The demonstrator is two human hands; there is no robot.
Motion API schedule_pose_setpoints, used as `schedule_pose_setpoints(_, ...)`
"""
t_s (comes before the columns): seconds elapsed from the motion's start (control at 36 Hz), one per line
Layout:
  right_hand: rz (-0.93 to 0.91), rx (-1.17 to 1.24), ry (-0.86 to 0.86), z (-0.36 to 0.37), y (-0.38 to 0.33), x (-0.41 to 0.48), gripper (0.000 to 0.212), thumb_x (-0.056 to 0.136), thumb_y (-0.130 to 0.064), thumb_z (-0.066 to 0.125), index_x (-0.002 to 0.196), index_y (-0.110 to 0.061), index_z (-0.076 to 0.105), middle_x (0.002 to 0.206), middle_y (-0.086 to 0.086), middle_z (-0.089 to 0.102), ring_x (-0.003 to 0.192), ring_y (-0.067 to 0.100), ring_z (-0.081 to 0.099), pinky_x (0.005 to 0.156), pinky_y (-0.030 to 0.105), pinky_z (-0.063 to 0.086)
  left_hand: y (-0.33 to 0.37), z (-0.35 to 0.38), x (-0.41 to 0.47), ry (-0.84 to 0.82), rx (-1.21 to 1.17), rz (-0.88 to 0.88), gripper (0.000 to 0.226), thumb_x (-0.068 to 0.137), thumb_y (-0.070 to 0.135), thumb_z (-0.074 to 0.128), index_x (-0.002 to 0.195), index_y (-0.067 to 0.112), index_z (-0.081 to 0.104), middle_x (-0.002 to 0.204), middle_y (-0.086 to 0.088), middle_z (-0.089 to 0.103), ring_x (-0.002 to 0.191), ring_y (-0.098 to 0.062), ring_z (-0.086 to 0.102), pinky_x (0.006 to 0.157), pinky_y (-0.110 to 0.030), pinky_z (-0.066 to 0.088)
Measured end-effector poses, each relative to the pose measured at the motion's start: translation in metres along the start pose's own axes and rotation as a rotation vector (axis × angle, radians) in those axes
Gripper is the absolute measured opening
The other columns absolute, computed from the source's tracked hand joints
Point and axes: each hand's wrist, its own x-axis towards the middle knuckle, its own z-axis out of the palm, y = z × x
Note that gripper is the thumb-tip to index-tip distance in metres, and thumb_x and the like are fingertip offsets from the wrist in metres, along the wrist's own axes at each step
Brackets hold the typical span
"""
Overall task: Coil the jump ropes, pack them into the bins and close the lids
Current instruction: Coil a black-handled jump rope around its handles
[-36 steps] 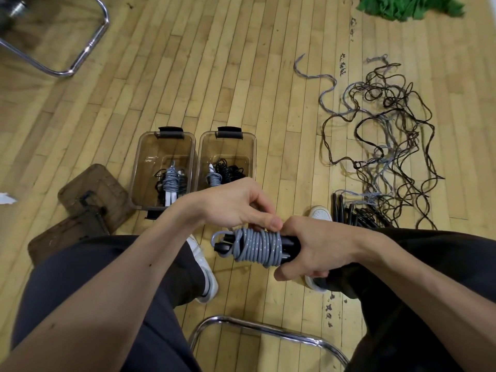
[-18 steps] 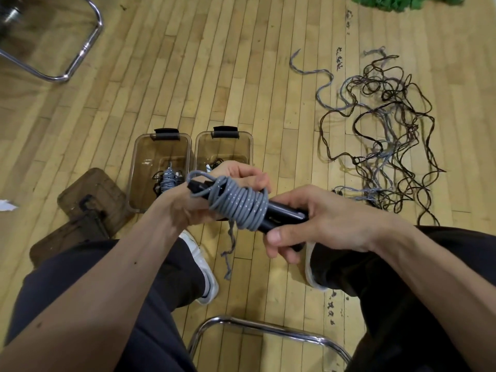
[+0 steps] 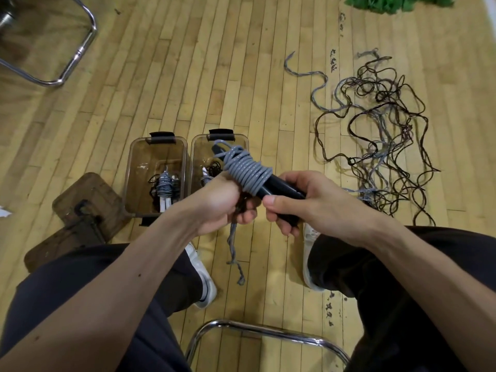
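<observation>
Spiralling grey rope [image 3: 248,171] round black handles [image 3: 279,187]

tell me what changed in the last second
The coiled rope tipped from level to pointing up toward the bins. The left hand moved from above to below, gripping a loose end that now hangs. The right hand still grips the handles; bins and tangle unmoved.

a wood floor [image 3: 241,76] is lying under everything. a chrome frame [image 3: 78,52] is standing far left, and a chrome tube [image 3: 268,331] is curving near. a green cloth [image 3: 397,2] is lying far right. a white scrap [image 3: 3,212] is showing at the left edge.
</observation>
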Motion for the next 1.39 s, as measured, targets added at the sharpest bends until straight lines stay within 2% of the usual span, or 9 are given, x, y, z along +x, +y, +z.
schedule_pose_setpoints(0.17, -0.004, -0.129, 0.2, -0.007, 0.004, 0.007, 0.019, 0.097, -0.015, 0.064, 0.107, 0.001, 0.06, 0.077, 0.005, 0.068, 0.061, 0.015, 0.062, 0.06, 0.033, 0.053, -0.005, 0.006, 0.0, -0.048, 0.181, 0.01, 0.034, 0.109, 0.032, 0.032, 0.106, 0.008, 0.058, 0.065, -0.003, 0.061, 0.064, -0.017, 0.063, 0.066, -0.031, 0.053)
schedule_pose_setpoints(0.31, 0.02, -0.349, 0.347, -0.015, 0.013, 0.014, 0.015, 0.097, -0.025, 0.065, 0.104, -0.016, 0.057, 0.082, 0.002, 0.07, 0.06, 0.009, 0.065, 0.063, 0.036, 0.058, -0.007, 0.005, -0.004, -0.147, 0.276, -0.041, 0.042, 0.109, 0.038, 0.03, 0.114, 0.006, 0.057, 0.068, -0.005, 0.062, 0.061, -0.017, 0.062, 0.055, -0.025, 0.049)
schedule_pose_setpoints(0.42, 0.072, -0.431, 0.439, -0.025, 0.019, 0.018, 0.022, 0.098, -0.028, 0.064, 0.11, -0.013, 0.056, 0.085, 0.002, 0.07, 0.057, 0.004, 0.065, 0.057, 0.027, 0.056, -0.006, 0.004, -0.006, -0.14, 0.434, -0.013, 0.045, 0.107, 0.044, 0.034, 0.103, 0.01, 0.064, 0.059, 0.0, 0.054, 0.048, -0.01, 0.047, 0.047, -0.021, 0.039)
schedule_pose_setpoints(0.61, 0.161, -0.468, 0.381, -0.023, 0.022, 0.019, 0.021, 0.098, -0.03, 0.063, 0.11, -0.018, 0.052, 0.088, 0.002, 0.069, 0.061, 0.005, 0.064, 0.056, 0.021, 0.049, -0.006, -0.004, -0.006, 0.012, 0.727, 0.198, 0.04, 0.101, 0.05, 0.049, 0.08, 0.022, 0.069, 0.062, 0.002, 0.046, 0.055, -0.012, 0.043, 0.059, -0.031, 0.039)
schedule_pose_setpoints(0.72, 0.223, -0.479, 0.33, -0.018, 0.024, 0.021, 0.018, 0.098, -0.029, 0.063, 0.107, -0.015, 0.055, 0.087, 0.005, 0.069, 0.068, 0.013, 0.065, 0.063, 0.029, 0.052, -0.006, -0.001, -0.009, 0.079, 1.086, 0.317, 0.038, 0.101, 0.043, 0.053, 0.065, 0.03, 0.048, 0.057, 0.008, 0.048, 0.05, -0.009, 0.044, 0.053, -0.028, 0.034)
schedule_pose_setpoints(0.86, 0.364, -0.498, 0.155, -0.012, 0.029, 0.02, 0.013, 0.098, -0.023, 0.064, 0.094, -0.01, 0.061, 0.066, -0.001, 0.064, 0.048, 0.004, 0.058, 0.049, 0.019, 0.047, -0.01, -0.006, -0.009, 0.165, 1.463, 0.595, 0.032, 0.102, 0.046, 0.045, 0.089, 0.021, 0.06, 0.079, 0.009, 0.06, 0.076, -0.013, 0.059, 0.07, -0.034, 0.049)
schedule_pose_setpoints(1.11, 0.424, -0.492, -0.182, -0.007, 0.027, 0.016, 0.019, 0.098, -0.019, 0.064, 0.081, -0.01, 0.063, 0.056, -0.005, 0.062, 0.049, 0.008, 0.057, 0.057, 0.023, 0.049, -0.015, -0.012, -0.006, 0.15, 1.326, 0.781, 0.035, 0.093, 0.049, 0.055, 0.101, 0.019, 0.069, 0.087, 0.006, 0.068, 0.084, -0.016, 0.065, 0.07, -0.034, 0.051)
schedule_pose_setpoints(1.28, 0.394, -0.448, -0.35, -0.005, 0.025, 0.012, 0.016, 0.095, -0.021, 0.069, 0.085, -0.01, 0.065, 0.068, -0.003, 0.066, 0.06, 0.012, 0.061, 0.061, 0.027, 0.052, -0.013, -0.013, -0.002, 0.097, 1.109, 0.634, 0.026, 0.085, 0.052, 0.069, 0.09, 0.026, 0.067, 0.083, 0.013, 0.065, 0.081, -0.004, 0.058, 0.074, -0.027, 0.044)
schedule_pose_setpoints(1.39, 0.357, -0.349, -0.44, -0.007, 0.018, 0.008, 0.013, 0.094, -0.02, 0.07, 0.085, -0.012, 0.064, 0.07, -0.002, 0.066, 0.062, 0.013, 0.061, 0.063, 0.028, 0.052, -0.008, -0.012, -0.003, 0.051, 0.792, 0.491, 0.026, 0.076, 0.039, 0.082, 0.089, 0.021, 0.068, 0.075, 0.004, 0.068, 0.068, -0.016, 0.062, 0.067, -0.037, 0.053)
